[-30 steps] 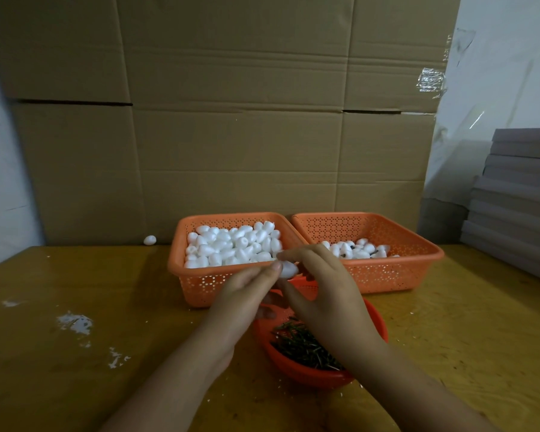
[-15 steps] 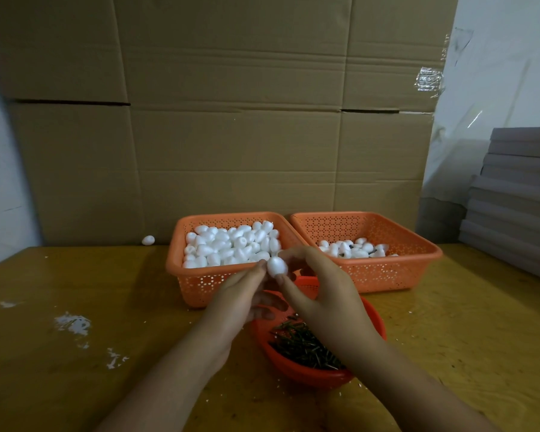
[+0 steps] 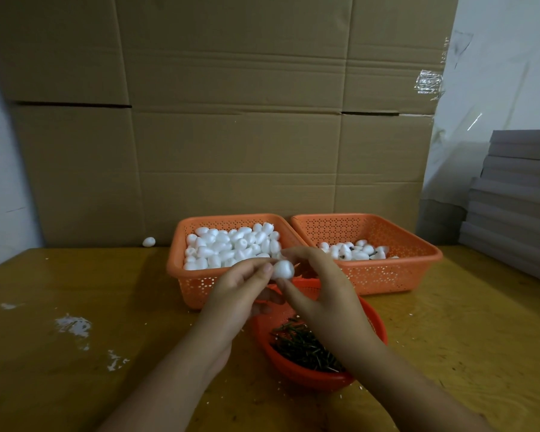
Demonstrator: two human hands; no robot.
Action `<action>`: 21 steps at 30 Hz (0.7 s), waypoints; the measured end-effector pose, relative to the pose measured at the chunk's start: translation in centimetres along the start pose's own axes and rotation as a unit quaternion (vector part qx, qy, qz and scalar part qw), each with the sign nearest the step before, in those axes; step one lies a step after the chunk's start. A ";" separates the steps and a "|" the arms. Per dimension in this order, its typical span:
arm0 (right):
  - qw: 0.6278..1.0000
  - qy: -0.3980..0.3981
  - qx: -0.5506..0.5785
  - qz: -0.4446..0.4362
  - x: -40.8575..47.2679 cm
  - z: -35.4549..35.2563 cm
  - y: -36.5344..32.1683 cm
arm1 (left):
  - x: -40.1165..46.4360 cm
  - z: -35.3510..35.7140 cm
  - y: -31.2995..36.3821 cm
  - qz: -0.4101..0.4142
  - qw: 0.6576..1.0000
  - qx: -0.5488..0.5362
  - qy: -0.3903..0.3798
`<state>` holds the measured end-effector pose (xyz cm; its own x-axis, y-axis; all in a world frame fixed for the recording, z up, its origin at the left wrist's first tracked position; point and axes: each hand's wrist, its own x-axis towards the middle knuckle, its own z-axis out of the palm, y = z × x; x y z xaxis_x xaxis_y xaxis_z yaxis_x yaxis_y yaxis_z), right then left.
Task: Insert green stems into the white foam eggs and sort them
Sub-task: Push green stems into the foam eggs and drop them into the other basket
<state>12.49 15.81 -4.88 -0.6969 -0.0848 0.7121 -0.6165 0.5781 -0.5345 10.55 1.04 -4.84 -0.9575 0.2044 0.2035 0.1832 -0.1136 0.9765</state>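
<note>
Egg turned, ready for its stem

Both the left hand (image 3: 240, 291) and right hand (image 3: 321, 294) pinch one foam egg (image 3: 283, 269), now rotated blunt end forward above the stem bowl (image 3: 378, 330).

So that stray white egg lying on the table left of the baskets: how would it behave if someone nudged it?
The stray egg looks rounded with no flat face, so it would probably roll. It seems to be foam like the egg pinched between the fingertips of both hands, so likely very light. White crumbs on the table hint that it sheds or dents easily.
</note>
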 end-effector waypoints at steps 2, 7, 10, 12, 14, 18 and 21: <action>0.999 0.014 -0.021 -0.024 0.1 0.0 0.0 | 0.1 0.0 -0.1 -0.002 1.000 -0.004 0.008; 0.994 0.023 -0.072 -0.078 0.1 0.2 0.1 | 0.0 0.1 -0.2 0.045 0.998 0.052 -0.002; 0.996 0.012 -0.050 -0.074 0.1 0.2 0.1 | -0.1 0.0 -0.3 0.044 0.997 0.058 -0.018; 0.998 0.004 -0.039 -0.056 0.1 0.1 0.0 | 0.0 0.0 -0.4 0.045 0.997 0.062 -0.028; 0.997 0.000 -0.049 -0.053 0.2 0.1 0.1 | -0.1 0.0 -0.4 0.055 0.997 0.059 -0.020; 0.996 -0.026 -0.085 0.020 0.7 -0.7 0.8 | 0.1 -0.2 -0.7 0.066 0.993 0.060 0.079; 0.959 -0.178 -0.191 0.112 1.2 -1.9 1.8 | 0.4 -0.7 -1.2 0.066 0.986 0.075 0.135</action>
<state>11.28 18.26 -4.16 -0.9191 -0.1564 0.3617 -0.3049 0.8637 -0.4013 9.77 0.62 -6.02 -0.9438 -0.0714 0.3228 0.3217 0.0269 0.9465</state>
